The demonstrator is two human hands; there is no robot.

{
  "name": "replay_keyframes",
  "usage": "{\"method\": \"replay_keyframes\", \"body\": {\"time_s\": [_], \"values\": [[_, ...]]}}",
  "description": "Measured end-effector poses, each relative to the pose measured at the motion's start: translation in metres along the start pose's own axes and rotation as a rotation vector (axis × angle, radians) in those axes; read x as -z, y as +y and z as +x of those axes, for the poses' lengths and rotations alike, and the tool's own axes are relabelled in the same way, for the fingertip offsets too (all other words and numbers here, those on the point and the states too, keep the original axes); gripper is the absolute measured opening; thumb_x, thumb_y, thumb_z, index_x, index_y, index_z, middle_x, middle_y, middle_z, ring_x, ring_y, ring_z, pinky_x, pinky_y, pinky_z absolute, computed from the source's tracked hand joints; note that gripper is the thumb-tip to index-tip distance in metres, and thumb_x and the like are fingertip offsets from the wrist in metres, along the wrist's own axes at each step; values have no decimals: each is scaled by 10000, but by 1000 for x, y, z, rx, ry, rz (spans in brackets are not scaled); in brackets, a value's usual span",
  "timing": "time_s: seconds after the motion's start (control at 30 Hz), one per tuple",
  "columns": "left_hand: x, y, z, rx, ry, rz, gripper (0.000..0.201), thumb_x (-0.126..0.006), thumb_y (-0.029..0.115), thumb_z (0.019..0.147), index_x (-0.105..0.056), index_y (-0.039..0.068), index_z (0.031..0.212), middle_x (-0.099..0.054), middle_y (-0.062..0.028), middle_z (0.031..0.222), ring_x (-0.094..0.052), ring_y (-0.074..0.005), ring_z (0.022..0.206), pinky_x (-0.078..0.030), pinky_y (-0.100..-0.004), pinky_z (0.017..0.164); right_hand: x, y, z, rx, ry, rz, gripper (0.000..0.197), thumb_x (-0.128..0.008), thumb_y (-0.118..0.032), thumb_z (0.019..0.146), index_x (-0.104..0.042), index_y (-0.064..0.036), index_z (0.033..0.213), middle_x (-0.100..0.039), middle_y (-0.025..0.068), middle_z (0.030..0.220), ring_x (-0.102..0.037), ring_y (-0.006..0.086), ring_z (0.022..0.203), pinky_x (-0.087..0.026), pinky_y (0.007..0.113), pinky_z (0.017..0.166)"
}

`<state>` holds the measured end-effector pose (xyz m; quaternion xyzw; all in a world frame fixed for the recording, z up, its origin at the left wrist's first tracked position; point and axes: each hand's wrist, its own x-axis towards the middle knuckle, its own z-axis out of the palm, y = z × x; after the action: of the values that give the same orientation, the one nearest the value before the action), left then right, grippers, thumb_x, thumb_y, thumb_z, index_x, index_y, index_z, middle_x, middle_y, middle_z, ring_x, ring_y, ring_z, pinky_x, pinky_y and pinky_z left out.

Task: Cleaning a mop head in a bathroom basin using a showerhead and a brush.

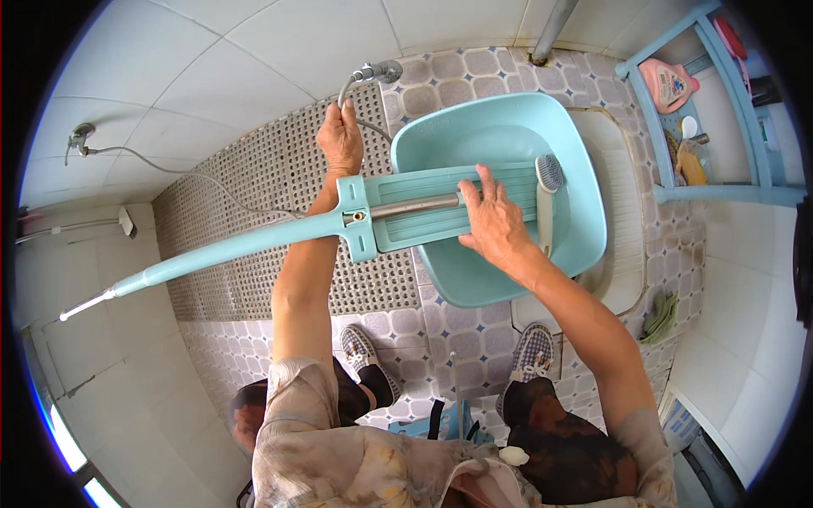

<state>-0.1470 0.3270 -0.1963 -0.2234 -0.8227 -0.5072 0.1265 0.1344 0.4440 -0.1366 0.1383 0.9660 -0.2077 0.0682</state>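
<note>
1. Your left hand (340, 140) is apparently pinching the hose (345, 90) by the tap (373, 73), upper centre.
2. Your right hand (500, 218), fingers spread and unclenched, seems to be steadying the mop head (415, 183) across the basin's (588, 224) left side, mid-frame.
3. Next calls for keeping it braced.
4. The handle (229, 251) is reaching far left; room is opening above the mop head.

Teal ribbed board (411, 234) over basin (586, 190), curved hose (344, 87)

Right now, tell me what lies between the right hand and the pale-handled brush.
A narrow strip of the ribbed teal board shows between the right hand and the pale-handled brush, in the head view.
</note>
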Motion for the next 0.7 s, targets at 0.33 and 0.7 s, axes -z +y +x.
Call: {"method": "replay_keyframes", "body": {"time_s": [0.33, 0.7], "values": [[-26, -29, 9, 53, -135, -186, 323, -570, 330, 1033, -665, 35, 940, -560, -39, 645, -483, -132, 590, -441, -300, 560, -6, -10, 0, 19, -13, 45, 894, -896, -205, 690, -355, -7, 1375, -253, 386, 1495, -468, 493, 1276, -570, 479, 940], [97, -105, -82, 347, -406, -260, 420, -655, 147, 953, -564, 44, 1350, -663, -98, 1050, -628, -164, 911, -525, -366, 829, -4, -13, 1, 46, 78, 92, 797, -875, -186, 715, -395, -8, 1325, -287, 390, 1484, -509, 466, 1219, -579, 460, 910]]}}
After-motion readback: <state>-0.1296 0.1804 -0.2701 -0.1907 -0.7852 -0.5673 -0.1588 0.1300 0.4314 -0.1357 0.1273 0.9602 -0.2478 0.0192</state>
